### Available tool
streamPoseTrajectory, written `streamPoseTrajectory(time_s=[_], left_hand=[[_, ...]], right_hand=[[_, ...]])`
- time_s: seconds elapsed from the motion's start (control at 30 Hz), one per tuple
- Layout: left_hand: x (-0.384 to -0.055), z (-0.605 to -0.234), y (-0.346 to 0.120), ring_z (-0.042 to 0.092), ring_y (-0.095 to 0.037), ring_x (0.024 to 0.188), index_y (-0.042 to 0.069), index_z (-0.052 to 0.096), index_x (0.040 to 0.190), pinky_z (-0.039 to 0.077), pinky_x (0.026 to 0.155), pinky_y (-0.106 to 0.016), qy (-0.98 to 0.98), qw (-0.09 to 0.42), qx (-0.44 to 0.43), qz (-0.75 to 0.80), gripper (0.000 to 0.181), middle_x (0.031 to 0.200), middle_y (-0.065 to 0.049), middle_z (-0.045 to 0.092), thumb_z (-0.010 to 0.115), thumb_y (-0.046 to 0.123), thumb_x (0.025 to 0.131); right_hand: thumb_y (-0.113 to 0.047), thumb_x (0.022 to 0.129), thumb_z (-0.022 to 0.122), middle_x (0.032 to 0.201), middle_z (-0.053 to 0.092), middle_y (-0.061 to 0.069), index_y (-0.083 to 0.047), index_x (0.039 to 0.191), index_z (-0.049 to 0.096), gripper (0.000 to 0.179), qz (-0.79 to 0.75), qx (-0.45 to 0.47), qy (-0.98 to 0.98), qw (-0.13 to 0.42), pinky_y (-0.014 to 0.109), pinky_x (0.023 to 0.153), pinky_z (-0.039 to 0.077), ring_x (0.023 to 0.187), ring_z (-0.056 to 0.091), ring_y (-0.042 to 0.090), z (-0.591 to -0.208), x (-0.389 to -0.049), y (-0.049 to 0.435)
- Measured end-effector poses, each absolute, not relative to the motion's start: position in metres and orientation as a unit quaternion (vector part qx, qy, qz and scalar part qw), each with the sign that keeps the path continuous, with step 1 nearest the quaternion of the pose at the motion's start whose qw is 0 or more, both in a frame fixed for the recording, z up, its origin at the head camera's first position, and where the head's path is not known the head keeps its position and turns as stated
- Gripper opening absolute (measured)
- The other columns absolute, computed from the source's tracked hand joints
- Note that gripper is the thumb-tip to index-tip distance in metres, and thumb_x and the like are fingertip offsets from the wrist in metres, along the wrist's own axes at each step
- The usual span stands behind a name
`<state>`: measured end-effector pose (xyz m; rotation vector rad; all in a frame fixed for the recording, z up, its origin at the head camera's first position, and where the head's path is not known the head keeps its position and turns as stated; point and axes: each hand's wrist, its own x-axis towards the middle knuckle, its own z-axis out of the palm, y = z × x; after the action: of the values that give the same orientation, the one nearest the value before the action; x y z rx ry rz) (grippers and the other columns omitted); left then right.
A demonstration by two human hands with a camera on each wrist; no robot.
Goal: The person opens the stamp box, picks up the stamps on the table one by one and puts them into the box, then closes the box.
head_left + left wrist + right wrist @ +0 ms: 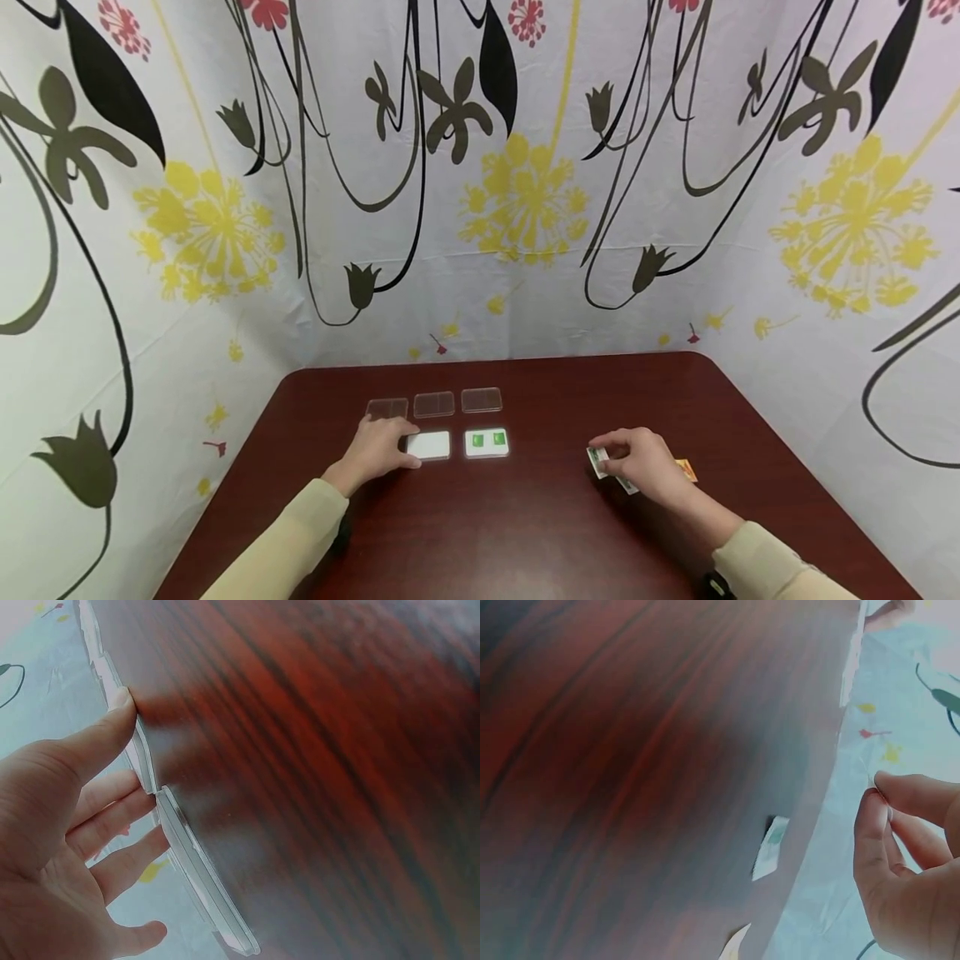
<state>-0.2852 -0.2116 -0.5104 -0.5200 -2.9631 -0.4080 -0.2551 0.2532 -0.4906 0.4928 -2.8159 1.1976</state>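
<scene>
My left hand (375, 450) grips a flat white case (428, 446) at its left end. The left wrist view shows my thumb on the near edge of that case (142, 750), with fingers at its far side. A further flat case (206, 877) lies left of it, beneath the hand. To the right sits a white case with two green stamps (487, 443) inside. My right hand (645, 467) pinches a small stamp (597, 462) between thumb and forefinger, raised above the table. Below it lies a stamp with green print (771, 849).
Behind the white cases stands a row of clear plastic covers (482, 400), the left one partly behind my left hand. An orange stamp (686, 469) lies beyond my right hand. The dark red table (525, 533) meets a patterned cloth wall (525, 325) at its back.
</scene>
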Motion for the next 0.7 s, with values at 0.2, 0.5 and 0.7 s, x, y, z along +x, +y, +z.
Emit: streamPoseTrajectory(time_s=[0.2,0.5,0.7], left_hand=[[-0.288,-0.510,-0.211,0.066,-0.023,0.107,0.016,0.074,0.123,0.027,0.106,-0.071,-0.976,0.051,-0.169,-0.127,0.060,0.114,0.000,0.071,0.089,0.046,0.074],[-0.289,-0.511,-0.212,0.066,-0.023,0.107,0.017,0.075,0.122,0.027,0.105,-0.072,-0.976,0.049,-0.165,-0.133,0.059,0.114,0.001,0.072,0.090,0.046,0.073],[-0.289,-0.512,-0.213,0.066,-0.024,0.108,0.017,0.075,0.122,0.027,0.105,-0.072,-0.976,0.048,-0.166,-0.133,0.058,0.114,0.000,0.071,0.089,0.045,0.074]], right_hand=[[-0.007,0.080,0.084,0.090,0.072,-0.004,-0.019,0.107,0.079,0.030,0.401,0.166,-0.901,0.023,0.028,0.059,0.053,0.075,0.069,0.009,-0.487,-0.257,0.237],[-0.005,0.080,0.083,0.095,0.067,-0.004,-0.016,0.106,0.078,0.029,0.398,0.228,-0.888,0.044,0.027,0.060,0.055,0.075,0.068,0.006,-0.482,-0.265,0.203],[-0.005,0.079,0.083,0.092,0.067,-0.006,-0.016,0.106,0.079,0.029,0.399,0.249,-0.881,0.058,0.027,0.062,0.054,0.075,0.068,0.003,-0.479,-0.271,0.176]])
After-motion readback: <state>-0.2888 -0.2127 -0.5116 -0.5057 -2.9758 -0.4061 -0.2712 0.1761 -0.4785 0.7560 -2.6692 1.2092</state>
